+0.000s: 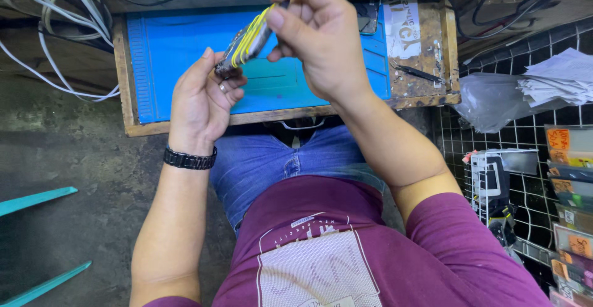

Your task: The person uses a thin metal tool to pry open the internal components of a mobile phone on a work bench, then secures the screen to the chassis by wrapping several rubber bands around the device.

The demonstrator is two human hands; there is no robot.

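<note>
Up above the blue mat, a slim flat device (pixel 242 49), likely a phone seen edge-on, is being held in the air between both hands, its dark body bound crosswise by several yellow rubber bands (pixel 253 35). The left hand (pixel 199 103) is closing around the lower end, thumb pressing up against the edge and curled fingers cupping beneath; a ring is showing on one finger and a black link-metal watch (pixel 189 159) is circling the wrist. The right hand (pixel 318 38) is pinching the upper end, fingertips bunching tightly over the banded part. Beneath them, the smooth blue mat (pixel 167 54) with moulded ridges and compartments is lying on a worn, scratched wooden surface (pixel 426 81), where thin dark tweezers (pixel 419 73) are resting on the bare wood to the right. White cables (pixel 55 29) are trailing at the left, and a crumpled stack of white papers (pixel 559 75) is sitting on black wire grid at the right.
</note>
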